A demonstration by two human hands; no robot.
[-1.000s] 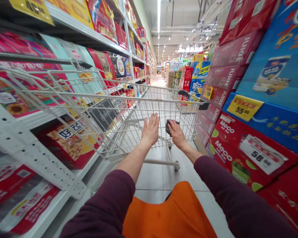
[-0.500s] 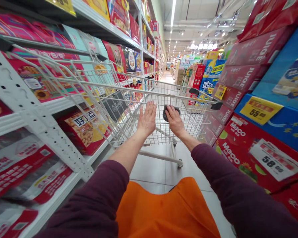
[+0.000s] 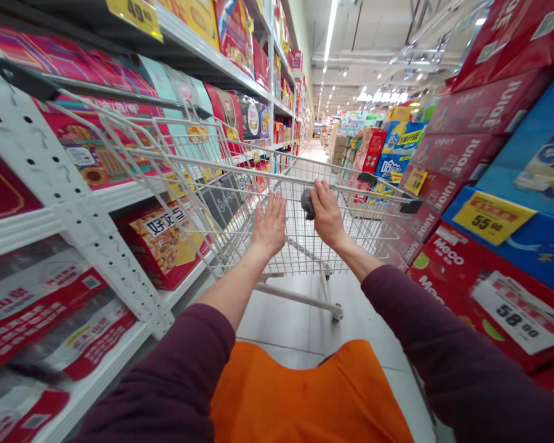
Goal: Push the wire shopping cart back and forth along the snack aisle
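Grey cloth (image 3: 307, 203) partly hidden, orange garment (image 3: 300, 397) cropped

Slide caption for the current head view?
At a shopping cart, the right hand holds a gray wad while the left hand is open.

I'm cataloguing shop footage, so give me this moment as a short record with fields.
wire shopping cart: ahead, handle at picture left
left hand: open, fingers extended, near the cart
right hand: holding a grey cloth-like wad, also near the cart
floor: pale tiles
picture left: white shelving with packaged goods
picture right: stacked Meco cartons
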